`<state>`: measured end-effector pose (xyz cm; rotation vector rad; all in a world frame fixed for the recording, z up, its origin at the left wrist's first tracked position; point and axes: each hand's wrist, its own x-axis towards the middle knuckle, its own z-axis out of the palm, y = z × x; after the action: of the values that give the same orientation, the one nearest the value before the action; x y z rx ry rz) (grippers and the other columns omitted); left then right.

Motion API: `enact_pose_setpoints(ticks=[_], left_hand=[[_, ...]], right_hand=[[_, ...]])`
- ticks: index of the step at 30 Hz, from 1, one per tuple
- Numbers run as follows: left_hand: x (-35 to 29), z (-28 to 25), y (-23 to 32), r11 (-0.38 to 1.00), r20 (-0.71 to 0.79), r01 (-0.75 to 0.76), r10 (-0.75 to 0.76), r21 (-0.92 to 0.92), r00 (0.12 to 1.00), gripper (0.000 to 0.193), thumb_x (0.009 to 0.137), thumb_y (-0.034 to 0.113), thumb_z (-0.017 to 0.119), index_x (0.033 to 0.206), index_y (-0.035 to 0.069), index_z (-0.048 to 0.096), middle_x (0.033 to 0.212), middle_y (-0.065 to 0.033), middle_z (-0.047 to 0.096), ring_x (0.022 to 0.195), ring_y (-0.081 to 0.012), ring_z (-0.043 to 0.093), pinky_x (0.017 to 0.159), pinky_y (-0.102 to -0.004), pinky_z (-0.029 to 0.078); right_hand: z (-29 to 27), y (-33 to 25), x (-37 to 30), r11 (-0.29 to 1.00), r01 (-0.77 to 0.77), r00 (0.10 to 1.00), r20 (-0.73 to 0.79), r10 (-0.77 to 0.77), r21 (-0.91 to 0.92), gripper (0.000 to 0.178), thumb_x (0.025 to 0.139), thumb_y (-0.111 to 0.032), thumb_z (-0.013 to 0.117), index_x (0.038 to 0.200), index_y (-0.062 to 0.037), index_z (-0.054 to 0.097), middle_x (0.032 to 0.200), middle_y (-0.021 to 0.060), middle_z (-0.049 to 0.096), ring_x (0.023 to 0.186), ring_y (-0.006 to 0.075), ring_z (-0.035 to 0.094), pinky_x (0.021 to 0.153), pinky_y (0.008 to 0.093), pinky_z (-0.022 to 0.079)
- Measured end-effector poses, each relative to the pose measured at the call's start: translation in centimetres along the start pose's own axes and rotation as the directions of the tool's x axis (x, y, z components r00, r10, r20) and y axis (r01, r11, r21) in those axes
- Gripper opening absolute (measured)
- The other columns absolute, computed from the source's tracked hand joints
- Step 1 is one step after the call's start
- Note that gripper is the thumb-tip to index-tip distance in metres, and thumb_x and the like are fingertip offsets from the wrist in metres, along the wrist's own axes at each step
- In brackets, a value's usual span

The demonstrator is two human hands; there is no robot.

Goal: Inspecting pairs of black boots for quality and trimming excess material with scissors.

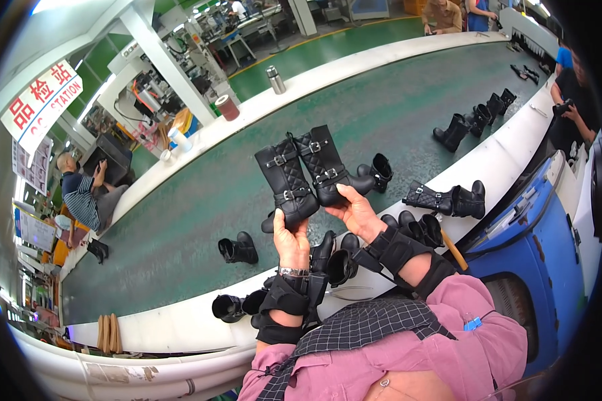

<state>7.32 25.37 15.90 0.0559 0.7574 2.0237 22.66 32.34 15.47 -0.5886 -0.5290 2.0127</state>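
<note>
I hold a pair of black buckled boots up above the green belt, side by side with their shafts upward. My left hand grips the left boot low down by its foot. My right hand grips the right boot near its foot, thumb across the front. Both boots have quilted panels and silver buckles, and their tops nearly touch. Behind the right boot's toe a smaller black boot stands on the belt. More black boots crowd the near ledge under my wrists, partly hidden by my arms.
A long green belt runs between white ledges. Another black boot stands on it at left, several more at far right. A wooden handle lies by the near ledge. A metal flask stands opposite. A blue cart is at right. People sit nearby.
</note>
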Motion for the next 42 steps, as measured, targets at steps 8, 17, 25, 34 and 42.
enact_pose_setpoints(ticks=[8, 17, 25, 34, 42], left_hand=[[0.3, -0.5, 0.0, 1.000, -0.021, -0.006, 0.006, -0.008, 1.000, 0.034, 0.092, 0.026, 0.063, 0.113, 0.000, 0.054, 0.112, -0.0124, 0.063, 0.102, -0.0264, 0.064, 0.089, -0.0449, 0.056], [0.7, -1.5, 0.0, 1.000, -0.025, 0.013, -0.013, -0.009, 1.000, 0.033, 0.092, 0.026, 0.063, 0.112, 0.001, 0.056, 0.112, -0.0114, 0.063, 0.102, -0.0260, 0.064, 0.088, -0.0446, 0.056], [0.7, -2.1, 0.1, 1.000, -0.041, 0.016, -0.017, -0.006, 0.999, 0.032, 0.092, 0.026, 0.063, 0.112, 0.002, 0.056, 0.111, -0.0119, 0.063, 0.102, -0.0265, 0.064, 0.088, -0.0453, 0.056], [0.0, -3.1, 0.3, 0.979, -0.082, 0.201, -0.204, -0.045, 0.976, 0.042, 0.092, 0.043, 0.056, 0.108, 0.004, 0.061, 0.103, -0.0136, 0.068, 0.094, -0.0295, 0.067, 0.085, -0.0450, 0.057], [-0.8, -5.5, -0.1, 0.902, -0.094, 0.357, -0.388, -0.242, 0.917, 0.041, 0.087, 0.047, 0.060, 0.102, 0.009, 0.064, 0.095, -0.0053, 0.067, 0.081, -0.0213, 0.067, 0.066, -0.0295, 0.061]], right_hand=[[0.2, 0.4, 0.2, 1.000, -0.020, 0.999, -0.025, 0.020, -0.012, 0.028, 0.086, -0.026, 0.069, 0.108, -0.0091, 0.063, 0.101, 0.0055, 0.066, 0.092, 0.0178, 0.065, 0.080, 0.0370, 0.057], [-0.1, 1.1, 0.5, 0.998, -0.047, 0.999, -0.025, 0.045, -0.047, 0.030, 0.088, -0.028, 0.065, 0.111, -0.0085, 0.061, 0.105, 0.0065, 0.066, 0.095, 0.0186, 0.064, 0.083, 0.0378, 0.055], [-0.2, 1.5, 0.7, 0.998, -0.061, 0.997, -0.049, 0.060, -0.026, 0.028, 0.087, -0.027, 0.068, 0.107, -0.0075, 0.063, 0.101, 0.0066, 0.066, 0.092, 0.0186, 0.065, 0.080, 0.0382, 0.057], [1.3, 1.8, 0.4, 0.978, -0.202, 0.978, -0.049, 0.205, 0.056, 0.044, 0.080, -0.040, 0.072, 0.106, -0.0075, 0.061, 0.099, 0.0076, 0.063, 0.090, 0.0190, 0.064, 0.076, 0.0363, 0.058], [2.9, 3.2, -0.2, 0.937, -0.310, 0.947, -0.032, 0.319, 0.158, 0.046, 0.082, -0.041, 0.070, 0.106, -0.0032, 0.059, 0.097, 0.0090, 0.061, 0.089, 0.0207, 0.064, 0.073, 0.0344, 0.061]])
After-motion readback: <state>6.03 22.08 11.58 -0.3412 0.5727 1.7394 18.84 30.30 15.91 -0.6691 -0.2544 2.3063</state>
